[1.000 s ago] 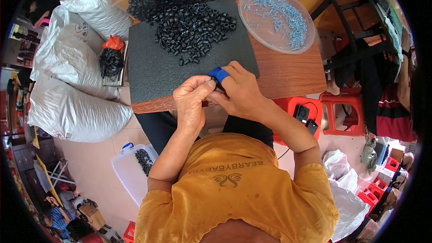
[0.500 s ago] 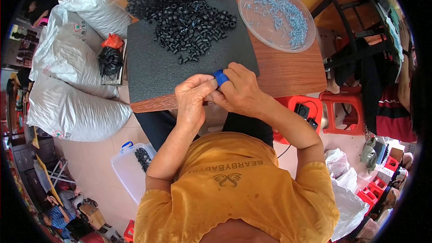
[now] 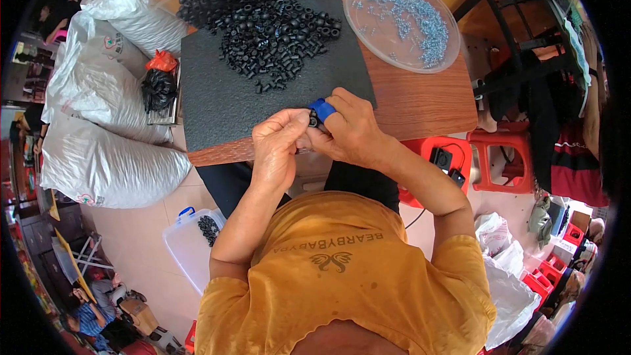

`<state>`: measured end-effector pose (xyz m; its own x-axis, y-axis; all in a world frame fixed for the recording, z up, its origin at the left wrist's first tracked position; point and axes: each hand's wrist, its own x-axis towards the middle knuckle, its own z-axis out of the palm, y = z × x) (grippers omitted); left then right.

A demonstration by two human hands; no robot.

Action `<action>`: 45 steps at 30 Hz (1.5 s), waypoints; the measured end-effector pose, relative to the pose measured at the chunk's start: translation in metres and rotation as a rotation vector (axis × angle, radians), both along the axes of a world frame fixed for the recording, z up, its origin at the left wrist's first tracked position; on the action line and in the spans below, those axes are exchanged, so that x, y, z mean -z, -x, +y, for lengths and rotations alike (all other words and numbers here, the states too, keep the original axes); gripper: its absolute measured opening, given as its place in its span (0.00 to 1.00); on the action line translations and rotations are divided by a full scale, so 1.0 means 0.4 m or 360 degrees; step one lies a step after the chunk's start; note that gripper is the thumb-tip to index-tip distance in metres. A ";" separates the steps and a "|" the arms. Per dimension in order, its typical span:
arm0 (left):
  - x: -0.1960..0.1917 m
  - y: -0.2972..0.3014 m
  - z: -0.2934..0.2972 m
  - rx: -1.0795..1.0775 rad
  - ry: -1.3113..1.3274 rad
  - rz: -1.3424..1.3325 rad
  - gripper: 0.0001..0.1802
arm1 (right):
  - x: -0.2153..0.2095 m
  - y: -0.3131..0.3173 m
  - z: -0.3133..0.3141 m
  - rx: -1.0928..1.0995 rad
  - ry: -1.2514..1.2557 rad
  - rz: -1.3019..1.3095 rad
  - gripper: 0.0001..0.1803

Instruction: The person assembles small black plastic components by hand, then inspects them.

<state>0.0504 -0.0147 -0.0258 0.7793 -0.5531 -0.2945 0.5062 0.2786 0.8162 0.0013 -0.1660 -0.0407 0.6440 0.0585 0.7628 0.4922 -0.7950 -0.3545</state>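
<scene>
Head view, catalogued as we find it. Item one: our left hand (image 3: 279, 141) and right hand (image 3: 348, 133), both closed, fingertips meeting on one small black plastic part (image 3: 313, 120) at the near edge of the black foam mat (image 3: 217, 102). The right index finger wears a blue finger cot (image 3: 323, 109) just at 1 o'clock of the part. Handling note, our judgement: we keep the pinch short and square, hands braced together above the mat so a slip drops the piece onto foam, not the floor. The part itself reads as dark, matte and stubby; finer shape is hidden by our fingers.

Item two: heap of like black parts (image 3: 276, 33), 11 o'clock of the hands. Item three: clear round dish of silvery screws (image 3: 402, 20), 1 o'clock. Item four: wooden table (image 3: 420, 102). Item five: clear bin holding black parts (image 3: 194, 246), 7 o'clock, on the floor.
</scene>
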 end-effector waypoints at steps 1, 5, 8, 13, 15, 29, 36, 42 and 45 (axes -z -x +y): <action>-0.001 -0.002 0.003 0.0017 -0.0002 0.0013 0.07 | 0.002 0.000 0.000 0.0003 -0.0017 0.0003 0.16; -0.007 0.001 0.007 0.0052 0.0040 0.0071 0.09 | 0.007 0.000 0.001 0.0024 -0.0024 -0.0019 0.15; -0.012 0.003 0.007 0.0042 -0.0045 0.0064 0.10 | 0.010 0.000 0.000 0.0028 0.0008 -0.0029 0.15; -0.015 0.002 0.006 0.0103 -0.0091 0.0018 0.10 | 0.016 0.000 -0.002 0.0024 0.0096 -0.0039 0.15; -0.010 -0.001 0.007 0.0147 -0.0139 -0.0002 0.10 | 0.019 0.002 -0.004 0.0022 0.0117 -0.0062 0.15; -0.010 -0.009 -0.013 0.0075 -0.0035 -0.0124 0.08 | -0.009 -0.012 -0.039 -0.0028 0.0309 -0.0179 0.14; -0.016 -0.010 -0.015 0.0067 -0.0170 -0.0417 0.10 | -0.012 -0.020 -0.028 0.0000 0.0289 -0.0222 0.15; -0.029 -0.015 -0.011 0.0163 -0.0130 -0.0522 0.10 | -0.034 -0.009 -0.038 0.0001 0.0371 -0.0181 0.15; -0.037 -0.006 -0.012 0.0129 -0.0190 -0.0545 0.10 | -0.041 -0.005 -0.040 0.0010 0.0333 -0.0153 0.15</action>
